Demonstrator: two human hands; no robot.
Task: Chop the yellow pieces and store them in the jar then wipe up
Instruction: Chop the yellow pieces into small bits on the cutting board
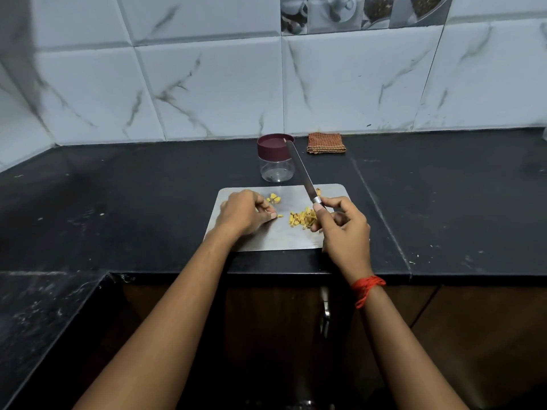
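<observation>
The knife [302, 170] is gripped in the right hand [343, 229], blade raised off the board [266, 238], likely between cuts. A stray piece [279, 216] is pinched by the left hand [242, 214]. The yellow pieces [302, 218] are heaped mid-board; the closed jar [276, 164] and the cloth [326, 142] are kept behind on the desk [444, 202].

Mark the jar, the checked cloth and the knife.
jar [276, 168]: head view, on its clear body below the lid.
checked cloth [326, 142]: head view, middle of its folded top.
knife [302, 173]: head view, middle of the blade.
</observation>
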